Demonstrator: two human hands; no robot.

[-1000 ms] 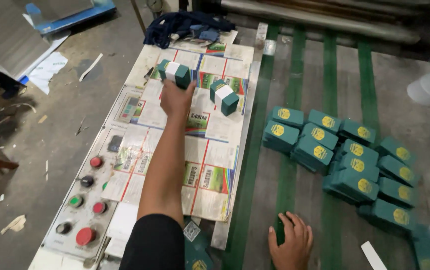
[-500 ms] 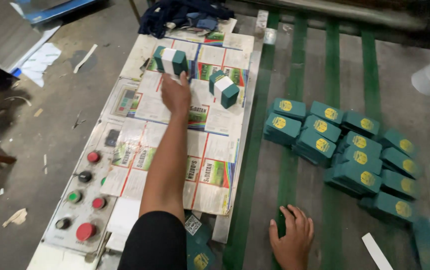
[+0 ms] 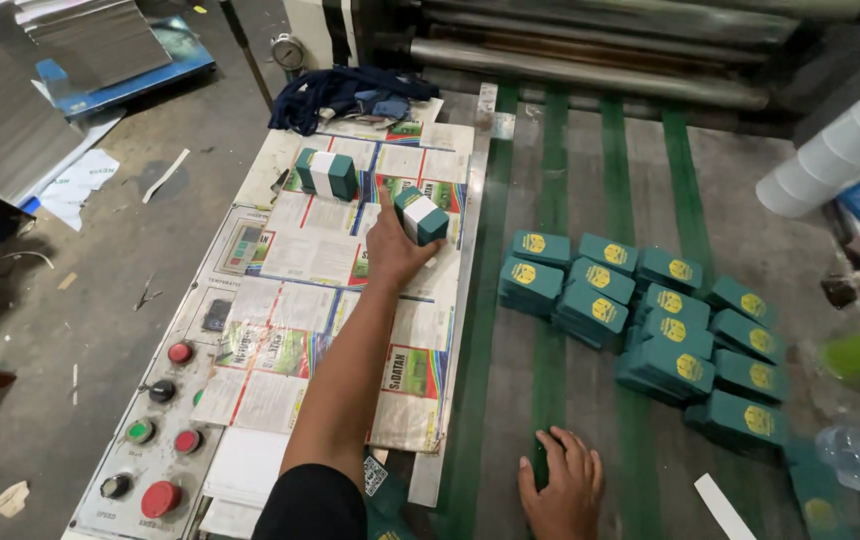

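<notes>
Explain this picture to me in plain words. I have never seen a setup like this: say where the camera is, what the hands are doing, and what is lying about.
The camera sits on a person's head and looks down, so the two bare arms are that person's own. The left hand reaches forward and grips a banded green bundle of flat printed cards, on newspaper sheets spread over a machine's side panel. A second bundle stands farther off on the same paper. The right hand rests flat, holding nothing, on the grey bed with its green belts. To its right lie many loose green stacks with yellow round marks, overlapping in rows. Near the left arm is a control panel with red, green and black buttons. A dark blue cloth lies at the far end, before metal rollers.
</notes>
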